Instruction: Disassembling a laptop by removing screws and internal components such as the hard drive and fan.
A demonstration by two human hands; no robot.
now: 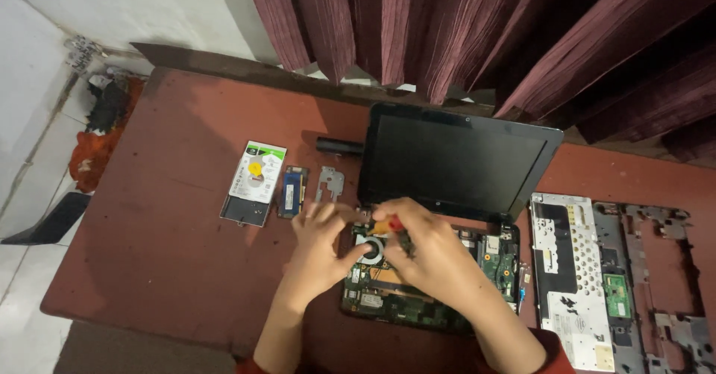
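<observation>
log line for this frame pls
right hand: grip on screwdriver | left hand: on opened laptop base by fan | hard drive left on table

Screwdriver (389,225) tip and fan (371,250) partly hidden under both hands.

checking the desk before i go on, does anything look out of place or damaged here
Nothing looks broken or spilled. The laptop lies opened up, its circuit board bare, with the hard drive, memory module and metal bracket laid in a row beside it. The palmrest cover lies upside down on the right.
</observation>
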